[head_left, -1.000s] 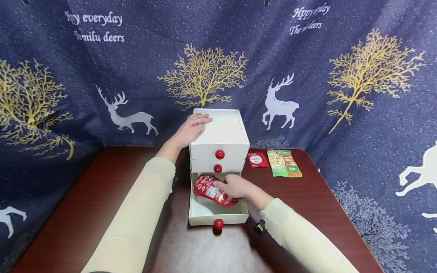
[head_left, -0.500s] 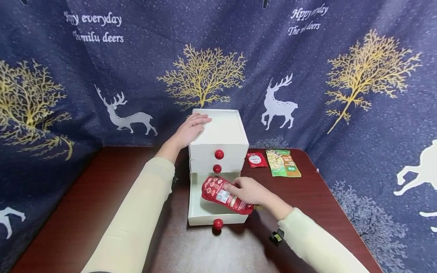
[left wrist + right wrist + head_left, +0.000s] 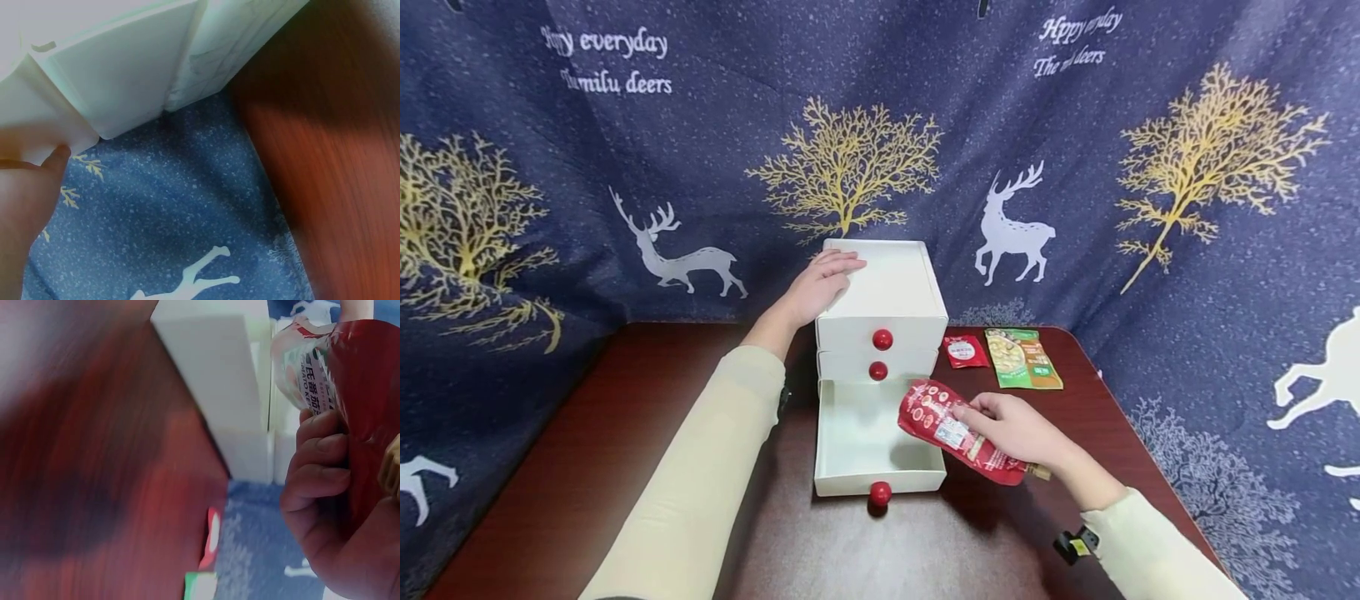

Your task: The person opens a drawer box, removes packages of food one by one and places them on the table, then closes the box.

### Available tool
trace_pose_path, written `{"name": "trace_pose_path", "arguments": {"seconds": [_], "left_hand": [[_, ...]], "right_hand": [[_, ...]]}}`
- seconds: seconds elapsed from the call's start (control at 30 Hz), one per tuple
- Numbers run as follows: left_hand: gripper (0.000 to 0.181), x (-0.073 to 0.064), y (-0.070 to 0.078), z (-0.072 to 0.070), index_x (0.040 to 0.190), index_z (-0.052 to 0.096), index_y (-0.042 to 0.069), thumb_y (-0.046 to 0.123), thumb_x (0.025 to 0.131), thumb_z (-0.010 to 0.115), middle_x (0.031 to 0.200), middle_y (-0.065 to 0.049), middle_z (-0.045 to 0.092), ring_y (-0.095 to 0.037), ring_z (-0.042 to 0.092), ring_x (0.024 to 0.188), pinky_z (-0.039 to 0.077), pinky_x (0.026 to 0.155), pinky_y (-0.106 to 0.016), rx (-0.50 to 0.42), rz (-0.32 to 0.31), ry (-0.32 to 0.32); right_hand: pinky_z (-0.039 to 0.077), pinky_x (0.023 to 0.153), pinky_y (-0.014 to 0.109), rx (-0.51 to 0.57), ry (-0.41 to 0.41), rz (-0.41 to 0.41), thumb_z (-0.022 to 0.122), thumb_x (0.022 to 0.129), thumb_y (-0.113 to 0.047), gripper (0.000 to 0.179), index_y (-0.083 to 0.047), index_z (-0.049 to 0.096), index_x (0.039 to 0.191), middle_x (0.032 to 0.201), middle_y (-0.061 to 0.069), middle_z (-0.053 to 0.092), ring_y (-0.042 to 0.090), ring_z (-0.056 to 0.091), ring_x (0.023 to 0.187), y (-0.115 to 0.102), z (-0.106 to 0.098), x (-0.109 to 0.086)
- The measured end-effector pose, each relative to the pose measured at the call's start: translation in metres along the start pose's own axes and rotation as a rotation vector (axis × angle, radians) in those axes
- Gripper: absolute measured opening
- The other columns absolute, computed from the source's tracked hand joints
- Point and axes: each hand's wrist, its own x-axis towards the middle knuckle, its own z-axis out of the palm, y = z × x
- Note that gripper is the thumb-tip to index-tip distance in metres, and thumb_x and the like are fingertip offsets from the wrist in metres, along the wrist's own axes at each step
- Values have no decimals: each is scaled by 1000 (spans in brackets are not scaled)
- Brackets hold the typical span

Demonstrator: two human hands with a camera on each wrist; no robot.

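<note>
My right hand (image 3: 1018, 429) grips a red ketchup pouch (image 3: 936, 412), its thumb on the labelled face and its fingers curled round the other side. The pouch is tilted above the right side of a pulled-out bottom drawer (image 3: 880, 482). Its gold cap (image 3: 392, 467) shows beside the palm in the right wrist view. My left hand (image 3: 820, 286) rests on the top left edge of the white drawer cabinet (image 3: 898, 279), fingers extended over it. The left wrist view shows part of this hand (image 3: 25, 206) against the cabinet's side.
A small red packet (image 3: 966, 352) and a green and orange food packet (image 3: 1025, 358) lie right of the cabinet on the brown table (image 3: 685, 450). The upper drawers, with red knobs (image 3: 883, 339), are closed. A dark blue patterned cloth (image 3: 700, 167) hangs behind.
The ketchup pouch has come up out of the bottom drawer and moved right in my right hand. My left hand has stayed on the cabinet.
</note>
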Motion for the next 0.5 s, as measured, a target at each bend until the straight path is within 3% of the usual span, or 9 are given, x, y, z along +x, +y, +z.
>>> {"name": "trace_pose_path", "arguments": {"seconds": [0.23,0.5], "left_hand": [[47,0,1,0,156,63,13,19,112,49,176,-4,44,-25,17,172,5,141,-57,-8,-1,4],[47,-1,2,0,156,63,13,19,112,49,177,-4,43,-24,16,172,4,141,-59,-22,-10,8]], "right_hand": [[48,61,25,25,49,61,65,109,-49,38,-14,76,101,68,-7,62,9,58,65,26,-16,-8],[51,59,28,27,99,139,62,110,-49,43,-9,74,101,71,-4,66,12,61,64,65,-18,8]]}}
